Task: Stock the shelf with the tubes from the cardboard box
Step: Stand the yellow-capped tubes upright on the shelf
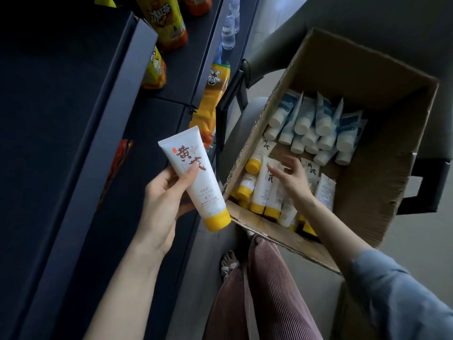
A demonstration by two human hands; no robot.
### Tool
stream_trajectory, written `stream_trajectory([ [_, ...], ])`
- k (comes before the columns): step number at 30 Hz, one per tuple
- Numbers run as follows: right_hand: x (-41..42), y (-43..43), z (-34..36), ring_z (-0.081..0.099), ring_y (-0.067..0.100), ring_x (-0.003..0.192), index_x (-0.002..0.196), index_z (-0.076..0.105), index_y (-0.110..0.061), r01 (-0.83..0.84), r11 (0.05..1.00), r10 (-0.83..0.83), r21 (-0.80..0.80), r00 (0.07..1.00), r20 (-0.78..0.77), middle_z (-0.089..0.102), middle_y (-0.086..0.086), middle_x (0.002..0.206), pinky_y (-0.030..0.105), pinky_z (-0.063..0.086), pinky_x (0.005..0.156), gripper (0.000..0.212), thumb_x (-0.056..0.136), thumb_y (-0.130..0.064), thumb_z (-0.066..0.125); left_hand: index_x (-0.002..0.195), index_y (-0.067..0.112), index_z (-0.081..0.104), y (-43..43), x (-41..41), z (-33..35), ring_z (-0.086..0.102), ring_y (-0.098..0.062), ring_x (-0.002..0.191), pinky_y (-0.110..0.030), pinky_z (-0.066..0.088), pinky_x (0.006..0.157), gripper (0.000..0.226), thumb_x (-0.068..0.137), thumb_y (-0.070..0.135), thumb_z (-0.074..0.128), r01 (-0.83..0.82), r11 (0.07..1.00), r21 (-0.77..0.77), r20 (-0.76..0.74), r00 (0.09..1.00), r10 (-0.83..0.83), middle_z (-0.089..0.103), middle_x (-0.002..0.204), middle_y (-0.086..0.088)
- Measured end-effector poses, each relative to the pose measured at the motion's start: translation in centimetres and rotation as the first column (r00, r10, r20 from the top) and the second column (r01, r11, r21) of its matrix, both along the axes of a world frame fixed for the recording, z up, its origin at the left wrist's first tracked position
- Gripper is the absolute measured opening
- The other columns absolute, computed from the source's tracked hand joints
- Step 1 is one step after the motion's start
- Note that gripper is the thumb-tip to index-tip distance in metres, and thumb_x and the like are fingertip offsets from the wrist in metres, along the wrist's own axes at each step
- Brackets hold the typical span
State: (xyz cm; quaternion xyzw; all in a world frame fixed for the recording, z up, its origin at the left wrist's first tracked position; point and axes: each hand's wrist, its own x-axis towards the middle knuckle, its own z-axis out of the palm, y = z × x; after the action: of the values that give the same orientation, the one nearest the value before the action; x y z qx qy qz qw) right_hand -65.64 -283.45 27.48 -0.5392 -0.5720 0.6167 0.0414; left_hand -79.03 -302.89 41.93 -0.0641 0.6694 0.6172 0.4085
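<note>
The shelf (pixel 73 143) runs along the left, with bottles (pixel 166 20) on its far tiers. The cardboard box (pixel 382 192) sits to its right, seemingly on a chair (pixel 237 133), though most of what carries it is hidden. Inside the box, a far cluster of tubes (pixel 316 128) lies behind a near cluster of tubes (pixel 262 192). The right hand (pixel 291 177) is in the box, over the near cluster. The left hand (pixel 164 204) holds a tube (pixel 196 177) between shelf and box.
</note>
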Motion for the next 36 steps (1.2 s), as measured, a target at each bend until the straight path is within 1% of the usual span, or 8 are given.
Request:
stream_trajectory([
  [8, -0.2, 0.3, -3.7, 0.008, 0.035, 0.144, 0.150, 0.012, -0.010, -0.270, 0.963, 0.262, -0.025, 0.907, 0.330, 0.007, 0.016, 0.156, 0.054, 0.014, 0.117, 0.115, 0.066, -0.051, 0.079, 0.108, 0.016, 0.066, -0.5, 0.2, -0.4, 0.070, -0.016, 0.094, -0.026, 0.055, 0.066, 0.046, 0.069, 0.040, 0.068, 0.047, 0.998, -0.043, -0.005, 0.999, -0.047, 0.072, 0.100, -0.001],
  [15, -1.0, -0.1, -3.9, 0.015, 0.035, 0.140, 0.146, 0.010, -0.004, -0.310, 0.947, 0.258, 0.084, 0.889, 0.378, 0.019, 0.018, 0.150, 0.051, 0.015, 0.116, 0.113, 0.067, -0.041, 0.082, 0.109, 0.017, 0.065, -0.7, 0.2, -0.3, 0.070, -0.014, 0.093, -0.025, 0.055, 0.066, 0.046, 0.069, 0.040, 0.067, 0.060, 0.997, -0.054, -0.022, 0.998, -0.061, 0.073, 0.100, 0.001],
  [20, -1.0, 0.4, -4.1, 0.005, 0.034, 0.145, 0.150, 0.000, -0.008, -0.334, 0.942, 0.305, 0.022, 0.885, 0.352, 0.004, 0.016, 0.158, 0.055, 0.012, 0.117, 0.120, 0.069, -0.044, 0.081, 0.109, 0.017, 0.065, -1.0, 0.5, -0.4, 0.070, -0.015, 0.095, -0.025, 0.056, 0.066, 0.044, 0.071, 0.038, 0.066, 0.074, 0.995, -0.069, -0.026, 0.997, -0.076, 0.073, 0.102, 0.000],
  [25, -1.5, 1.2, -3.6, 0.021, 0.035, 0.140, 0.146, 0.021, -0.009, -0.382, 0.924, 0.361, -0.014, 0.861, 0.357, 0.022, 0.017, 0.152, 0.054, 0.025, 0.113, 0.109, 0.065, -0.048, 0.081, 0.109, 0.018, 0.066, -1.8, 0.6, -0.5, 0.069, -0.014, 0.094, -0.023, 0.055, 0.064, 0.040, 0.073, 0.036, 0.066, 0.076, 0.993, -0.088, -0.040, 0.996, -0.080, 0.072, 0.101, 0.001],
  [29, -0.9, 0.5, -2.2, 0.034, 0.034, 0.127, 0.128, 0.043, -0.007, -0.500, 0.833, 0.371, 0.237, 0.823, 0.430, 0.036, 0.018, 0.135, 0.048, 0.032, 0.106, 0.081, 0.068, -0.048, 0.079, 0.104, 0.020, 0.068, -2.5, 0.8, -0.4, 0.070, -0.014, 0.092, -0.022, 0.054, 0.062, 0.037, 0.071, 0.037, 0.067, 0.057, 0.995, -0.081, -0.033, 0.998, -0.060, 0.073, 0.098, 0.002],
  [32, -0.1, -0.9, -1.4, 0.051, 0.026, 0.101, 0.105, 0.051, -0.004, -0.427, 0.835, 0.366, 0.348, 0.902, 0.228, 0.054, 0.012, 0.110, 0.040, 0.046, 0.084, 0.048, 0.075, -0.029, 0.078, 0.104, 0.020, 0.068, -2.8, 1.0, -0.4, 0.069, -0.014, 0.094, -0.023, 0.055, 0.063, 0.039, 0.070, 0.039, 0.067, 0.053, 0.996, -0.074, -0.021, 0.998, -0.054, 0.073, 0.099, 0.002],
  [34, 0.3, -1.7, -0.9, 0.059, 0.017, 0.082, 0.096, 0.050, -0.006, -0.298, 0.925, 0.289, 0.238, 0.955, 0.073, 0.061, 0.004, 0.093, 0.032, 0.051, 0.067, 0.035, 0.078, -0.019, 0.077, 0.104, 0.020, 0.068, -3.0, 1.1, -0.3, 0.069, -0.014, 0.094, -0.024, 0.055, 0.064, 0.040, 0.069, 0.040, 0.068, 0.049, 0.997, -0.067, -0.011, 0.999, -0.050, 0.072, 0.100, 0.002],
  [36, 0.5, -2.2, -1.0, 0.062, 0.010, 0.077, 0.099, 0.053, -0.010, -0.172, 0.978, 0.173, 0.115, 0.985, 0.001, 0.064, 0.000, 0.091, 0.025, 0.051, 0.064, 0.032, 0.078, -0.016, 0.076, 0.103, 0.020, 0.068, -3.1, 1.2, -0.3, 0.069, -0.013, 0.093, -0.024, 0.055, 0.063, 0.037, 0.071, 0.039, 0.067, 0.045, 0.998, -0.054, 0.007, 0.999, -0.044, 0.072, 0.098, 0.002],
])
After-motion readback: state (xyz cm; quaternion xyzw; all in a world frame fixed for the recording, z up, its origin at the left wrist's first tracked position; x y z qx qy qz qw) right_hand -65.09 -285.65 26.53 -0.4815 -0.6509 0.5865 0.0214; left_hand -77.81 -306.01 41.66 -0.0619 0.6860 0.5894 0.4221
